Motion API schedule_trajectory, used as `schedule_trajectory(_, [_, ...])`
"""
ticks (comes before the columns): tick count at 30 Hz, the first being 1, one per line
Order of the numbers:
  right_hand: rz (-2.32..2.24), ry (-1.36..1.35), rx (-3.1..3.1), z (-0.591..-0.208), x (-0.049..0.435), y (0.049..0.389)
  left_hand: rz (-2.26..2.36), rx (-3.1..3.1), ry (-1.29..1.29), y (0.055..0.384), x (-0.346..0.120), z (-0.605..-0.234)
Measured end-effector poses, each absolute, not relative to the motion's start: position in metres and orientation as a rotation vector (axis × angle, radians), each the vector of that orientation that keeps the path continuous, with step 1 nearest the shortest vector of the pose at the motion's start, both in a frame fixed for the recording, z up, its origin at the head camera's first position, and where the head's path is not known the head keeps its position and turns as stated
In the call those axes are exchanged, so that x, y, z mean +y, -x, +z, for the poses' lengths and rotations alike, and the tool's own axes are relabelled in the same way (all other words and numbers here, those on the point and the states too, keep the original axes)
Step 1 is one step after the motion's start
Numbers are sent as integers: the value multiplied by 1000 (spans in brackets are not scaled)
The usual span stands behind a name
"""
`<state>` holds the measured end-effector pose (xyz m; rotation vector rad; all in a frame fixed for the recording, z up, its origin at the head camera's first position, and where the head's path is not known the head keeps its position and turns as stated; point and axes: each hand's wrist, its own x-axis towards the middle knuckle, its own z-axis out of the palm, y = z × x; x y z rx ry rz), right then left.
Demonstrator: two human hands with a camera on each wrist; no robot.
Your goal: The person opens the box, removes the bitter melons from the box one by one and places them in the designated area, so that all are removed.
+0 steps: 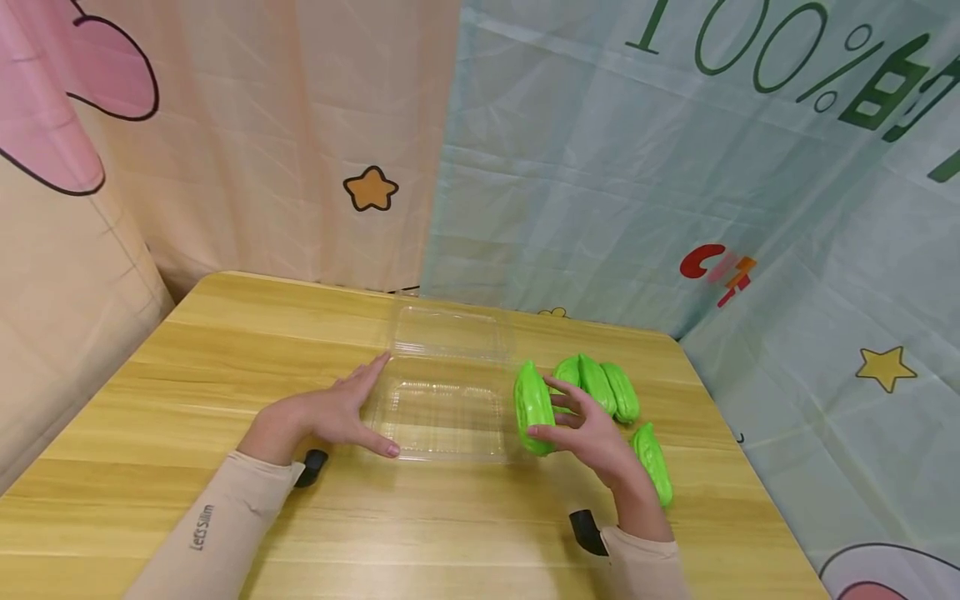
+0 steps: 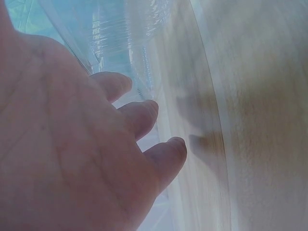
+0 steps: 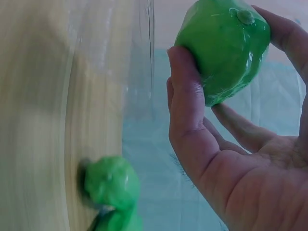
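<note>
A clear plastic clamshell box (image 1: 450,421) lies on the table with its lid (image 1: 448,332) folded back away from me. At its left side my left hand (image 1: 330,417) is spread, the thumb at the near left corner and the fingers along the wall. In the left wrist view that hand (image 2: 82,139) holds nothing. My right hand (image 1: 600,442) grips a glossy green ridged vegetable (image 1: 533,408) between thumb and fingers, just right of the box. The right wrist view shows the vegetable (image 3: 224,48) raised, its blunt stem end facing the camera.
Several more green ridged vegetables (image 1: 596,385) lie in a group behind my right hand. Another single one (image 1: 652,462) is to the right of my wrist, partly covered by it. The wooden table (image 1: 150,450) ends against printed curtains (image 1: 300,167).
</note>
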<state>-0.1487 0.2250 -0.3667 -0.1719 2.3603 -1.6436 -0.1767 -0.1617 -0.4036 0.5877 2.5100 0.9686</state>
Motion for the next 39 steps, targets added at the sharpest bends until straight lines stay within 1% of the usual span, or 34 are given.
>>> schedule_trajectory(10, [-1610,154,2356,-374,277,139,984,2497,-582,177,-161,-405])
schedule_trajectory(16, [-1559,58,2392,-380,300,133,986,2498,-582,178,-160,-406])
schedule_trajectory(26, [-1303,-90,2560,-387,307,129,1001,2476,-540,177,-161,-406])
schedule_trajectory(34, [-1200,-149,2628,-387,306,129,1006,2475,-543,177,-161,-407])
schedule_trajectory(39, [-1144,-130,2658,-387,306,129,997,2485,-554,178,-161,-407])
